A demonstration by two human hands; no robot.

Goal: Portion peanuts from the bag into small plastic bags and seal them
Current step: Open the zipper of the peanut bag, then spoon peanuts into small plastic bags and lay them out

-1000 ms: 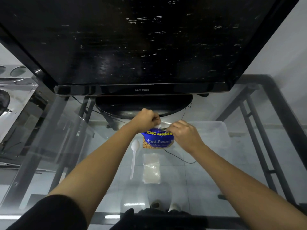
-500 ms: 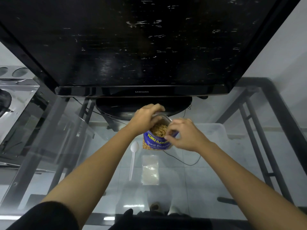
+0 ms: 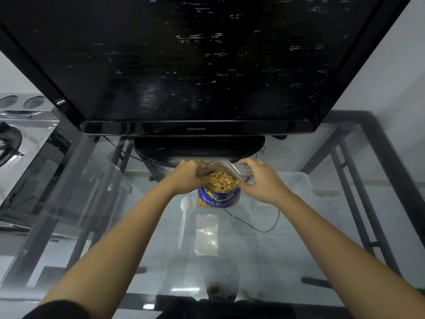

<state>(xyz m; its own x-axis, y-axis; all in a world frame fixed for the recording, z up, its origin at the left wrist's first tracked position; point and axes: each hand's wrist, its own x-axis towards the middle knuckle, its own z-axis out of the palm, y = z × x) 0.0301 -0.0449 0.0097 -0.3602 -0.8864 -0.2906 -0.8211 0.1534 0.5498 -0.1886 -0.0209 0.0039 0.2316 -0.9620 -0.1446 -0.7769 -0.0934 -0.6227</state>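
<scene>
Holding the bag (image 3: 218, 199) open w/ both hands: L hand (image 3: 187, 177) grips the rim at 9 o'clock, fingers curled round the edge. R hand (image 3: 262, 183) pinches the rim at 3 o'clock w/ thumb and a finger, the other fingers spread loose above it. Bag is upright at centre of view over the glass table (image 3: 299, 226), mouth wide, peanuts (image 3: 220, 181) heaped just below the rim (blue front panel faces the person, lettering partly creased). Can't tell if its bottom rests on the glass. TV (image 3: 195, 65) looms at 12 o'clock, its stand right behind the bag. Spoon (image 3: 184, 217), white plastic, lies flat at 7 o'clock from the bag, bowl toward the bag, handle toward the person, near but not touching it. Small bags (image 3: 206, 236), a clear flat stack, lie at 6 o'clock from the bag, just beside the spoon at its 3 o'clock, apart from it. Black cable (image 3: 253, 226) loops at 4 o'clock from the bag.
</scene>
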